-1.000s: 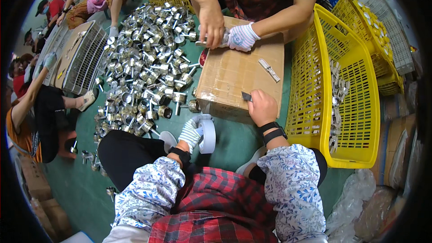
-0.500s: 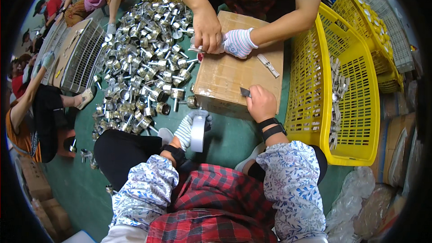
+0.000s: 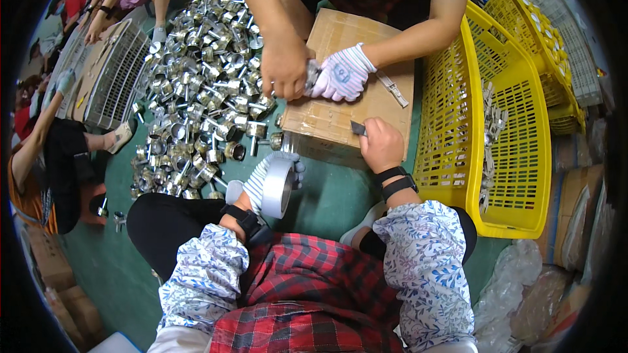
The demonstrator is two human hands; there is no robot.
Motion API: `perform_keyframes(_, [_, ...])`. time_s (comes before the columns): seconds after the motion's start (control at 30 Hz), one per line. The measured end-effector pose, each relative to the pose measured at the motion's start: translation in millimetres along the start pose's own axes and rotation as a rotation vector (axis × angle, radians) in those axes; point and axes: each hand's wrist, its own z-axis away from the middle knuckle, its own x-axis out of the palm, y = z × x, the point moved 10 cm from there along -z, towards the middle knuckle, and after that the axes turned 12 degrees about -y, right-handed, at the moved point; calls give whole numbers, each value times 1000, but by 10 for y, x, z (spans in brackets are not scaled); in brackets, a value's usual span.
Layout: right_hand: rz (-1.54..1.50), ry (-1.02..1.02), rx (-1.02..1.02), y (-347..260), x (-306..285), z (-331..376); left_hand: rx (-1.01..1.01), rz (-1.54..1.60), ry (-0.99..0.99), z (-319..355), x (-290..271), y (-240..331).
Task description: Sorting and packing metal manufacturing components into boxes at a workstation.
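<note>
My left hand (image 3: 265, 186), in a striped glove, is closed around a wide silver ring-shaped piece (image 3: 279, 188) above the green floor, in front of the cardboard box. Bare, my right hand (image 3: 382, 146) rests at the near right edge of the cardboard box (image 3: 320, 114). Its fingers pinch a small dark flat piece (image 3: 358, 129) that sticks out to the left over the box top. A flat silver clip-like part (image 3: 392, 89) lies on the box. Across from me, a co-worker's bare hand (image 3: 286, 68) and striped-gloved hand (image 3: 343, 75) grip a small part, mostly hidden.
A large heap of metal cups with stems (image 3: 203, 85) covers the floor at left. To the right stands a yellow plastic basket (image 3: 451, 131) holding several metal parts. Other people sit by a grey crate (image 3: 118, 85) at far left. Plastic bags (image 3: 510, 281) lie lower right.
My left hand has moved slightly left and tipped the silver ring so its opening shows more. My right hand barely moved. The co-worker's hands came nearer to me over the box's left side.
</note>
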Motion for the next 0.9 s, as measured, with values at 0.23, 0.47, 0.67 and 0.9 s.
perform_keyframes(0.23, [31, -20, 19, 27, 34, 8, -16, 32, 8, 3, 72, 25])
perform_keyframes(0.47, [-9, 15, -18, -13, -4, 9, 8, -45, 96, 55, 88, 81])
perform_keyframes(0.67, [10, 12, -31, -26, 11, 39, -25, -67, 56, 17, 53, -8])
perform_keyframes(0.9, [18, 32, -15, -45, -18, 55, 20, -230, -10, 107, 188, 113])
